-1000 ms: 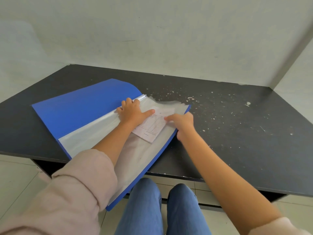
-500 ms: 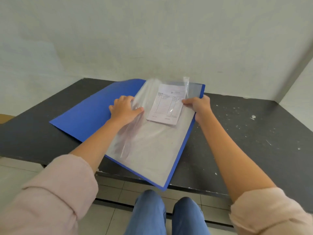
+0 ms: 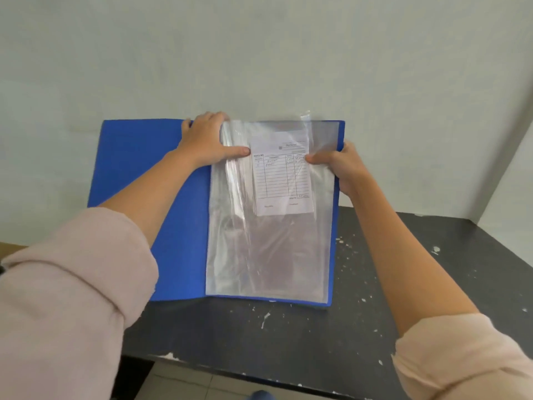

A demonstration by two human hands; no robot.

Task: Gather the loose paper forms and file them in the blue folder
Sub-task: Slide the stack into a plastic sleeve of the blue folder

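In the head view, you are holding the blue folder open and tipped up toward you. Its bottom edge seems to rest on the dark counter.

Your left hand grips the top of the folder near the middle fold. Its thumb is stretched out and presses on the clear sleeve. Your right hand pinches the right edge of the folder, with its thumb on the front and its fingers hidden behind. That thumb touches the right side of the paper form.

The form lies between your two thumbs, and the right thumb is closer to it. Its long side runs up and down, the same way as the sleeve. It looks to be under the shiny plastic, high up near the open top.

Most of the sleeve below it holds nothing you can see. I think the form needs to slide straight down, and your right thumb is best placed to push it. No other loose forms show here.
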